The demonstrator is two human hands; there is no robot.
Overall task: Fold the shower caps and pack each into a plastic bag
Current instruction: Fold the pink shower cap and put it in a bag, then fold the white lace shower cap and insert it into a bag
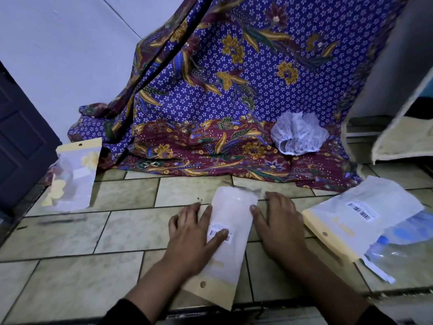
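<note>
While the plastic bag [234, 207] gets flattened, nothing's gripped.
L hand [194, 233] presses it open-palmed, near centre; R hand [278, 226] lies flat at its right edge, prob. steadying; crumpled shower cap [298, 134] waits far right on cloth [210, 141].

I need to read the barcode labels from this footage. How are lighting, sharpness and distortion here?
Head view: dim, bluish light; the plastic bag under the left hand washes out pale at its far end; its barcode label is soft and partly covered by that hand; the packed bag at the left edge is blurred; wide-angle distortion bows the grout lines of the tiled surface.
</note>
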